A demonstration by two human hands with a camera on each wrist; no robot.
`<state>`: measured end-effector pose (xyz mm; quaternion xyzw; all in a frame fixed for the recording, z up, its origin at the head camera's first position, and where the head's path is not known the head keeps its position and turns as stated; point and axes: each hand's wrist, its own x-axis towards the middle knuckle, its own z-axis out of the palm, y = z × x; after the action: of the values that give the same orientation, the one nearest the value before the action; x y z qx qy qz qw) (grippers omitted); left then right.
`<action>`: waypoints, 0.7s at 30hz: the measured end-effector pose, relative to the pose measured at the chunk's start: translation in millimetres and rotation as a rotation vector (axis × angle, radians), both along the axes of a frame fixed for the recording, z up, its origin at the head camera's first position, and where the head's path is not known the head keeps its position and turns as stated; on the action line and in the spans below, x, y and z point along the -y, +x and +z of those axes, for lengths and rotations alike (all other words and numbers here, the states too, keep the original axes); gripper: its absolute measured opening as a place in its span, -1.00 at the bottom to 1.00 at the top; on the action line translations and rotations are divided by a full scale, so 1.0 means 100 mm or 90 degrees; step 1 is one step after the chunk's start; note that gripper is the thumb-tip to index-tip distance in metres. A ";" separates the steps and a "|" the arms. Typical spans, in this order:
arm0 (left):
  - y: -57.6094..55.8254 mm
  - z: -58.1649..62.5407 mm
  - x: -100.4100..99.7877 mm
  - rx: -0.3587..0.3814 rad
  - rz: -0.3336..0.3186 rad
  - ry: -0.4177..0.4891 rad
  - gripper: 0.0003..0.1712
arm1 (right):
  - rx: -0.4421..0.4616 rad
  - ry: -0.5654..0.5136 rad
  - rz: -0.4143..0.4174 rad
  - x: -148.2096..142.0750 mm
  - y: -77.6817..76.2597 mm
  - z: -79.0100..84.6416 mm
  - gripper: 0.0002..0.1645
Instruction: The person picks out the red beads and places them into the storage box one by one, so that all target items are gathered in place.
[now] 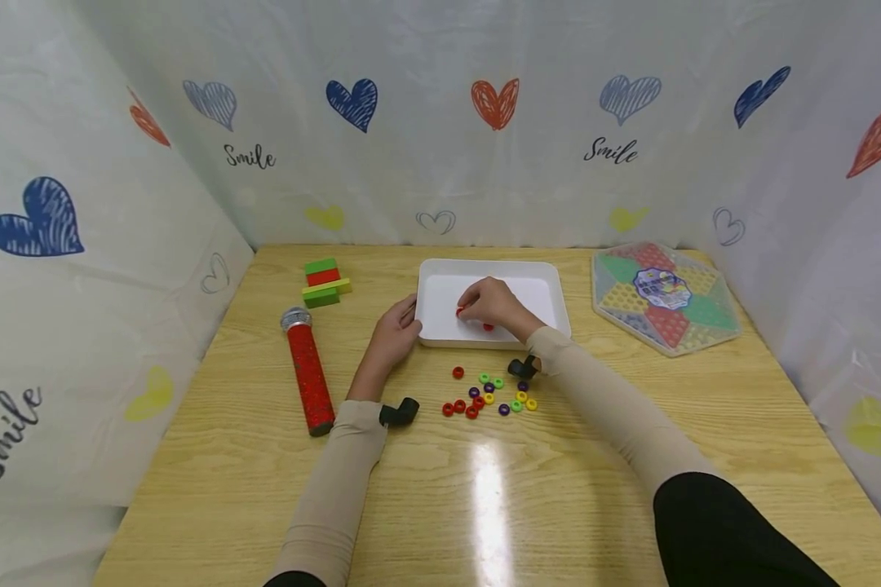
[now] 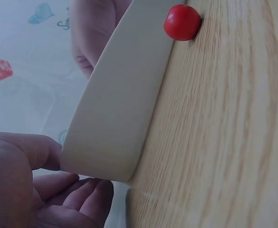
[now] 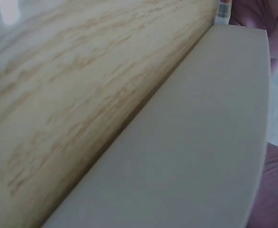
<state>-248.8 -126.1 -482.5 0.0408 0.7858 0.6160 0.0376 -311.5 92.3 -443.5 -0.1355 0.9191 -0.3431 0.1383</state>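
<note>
A white tray (image 1: 543, 297) lies toward the back of the table. My left hand (image 1: 396, 334) grips its front left corner; in the left wrist view the thumb meets the rim, with the other fingers curled beside the wall. Over the tray, my right hand (image 1: 495, 303) pinches a red bead (image 1: 459, 312) low above its floor. Another red bead (image 1: 488, 327) lies inside, below that hand. In front of the tray are several loose beads in red, yellow, green and purple, one red bead (image 2: 182, 22) standing nearest the tray wall (image 2: 115, 95). The right wrist view shows mostly tray wall (image 3: 186, 137).
To the left lies a red microphone (image 1: 311, 379) with a silver head. Behind it, green, red and yellow blocks (image 1: 323, 277) are grouped. A hexagonal game board (image 1: 697, 308) with coloured triangles lies at the right. A printed curtain (image 1: 411, 163) surrounds the wooden table (image 1: 595, 505).
</note>
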 end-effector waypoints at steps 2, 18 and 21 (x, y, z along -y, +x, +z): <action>0.00 0.00 0.00 0.001 0.001 -0.003 -0.31 | -0.008 -0.006 0.005 -0.01 0.01 0.03 -0.75; 0.01 0.00 -0.02 0.011 0.008 -0.006 -0.32 | -0.039 -0.045 0.062 -0.10 0.35 0.31 -0.73; 0.01 0.00 -0.02 0.009 0.008 -0.005 -0.32 | -0.048 -0.064 0.075 -0.11 0.45 0.32 -0.73</action>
<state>-248.1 -124.5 -482.2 0.0314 0.7884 0.6131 0.0396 -267.0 103.4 -411.3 -0.2090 0.8956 -0.3749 0.1169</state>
